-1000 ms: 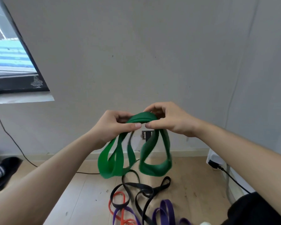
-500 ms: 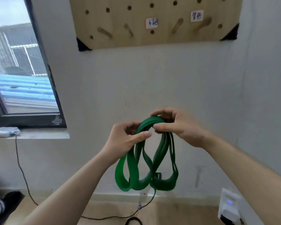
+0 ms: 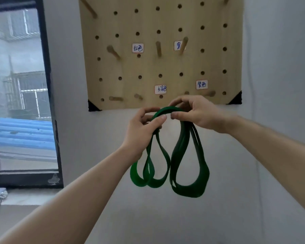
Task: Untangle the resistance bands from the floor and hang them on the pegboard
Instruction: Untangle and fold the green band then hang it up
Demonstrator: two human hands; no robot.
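Green resistance band point(image 3: 187, 192) hangs in the middle of the frame, off the floor and held up in front of the pale wall point(image 3: 280, 85), just under the lower edge of the wooden pegboard point(image 3: 148, 67); it is folded over on itself, so several strands fall from the hands and form a pair of narrow loops on the left and a wider bundle of loops on the right; the left hand point(image 3: 143, 127) pinches the top of the fold between thumb and curled fingers point(image 3: 158, 120), and the right hand point(image 3: 197, 111) does the same just beside it, thumb tips nearly meeting over the arch of the band; neither hand is free

The lifting step looks close to done, and what remains is seating the arch on one of the pegs point(image 3: 115, 98) in the bottom row; the risks, as I judge them, sit there; the pegs look short and smooth, so a fold dropped on only partway could slide off; with so many strands gathered, a peg might catch just some of them and the rest would sag or fall once the grip is let go; the left-hand loops seem crossed, so a twist may go up with the band; small handwritten labels point(image 3: 160, 88) mark places on the board, too blurred to read for sure, so the wrong peg is possible; the hands also cover part of the lower row, which makes aiming harder; a window point(image 3: 21, 85) fills the left of the frame
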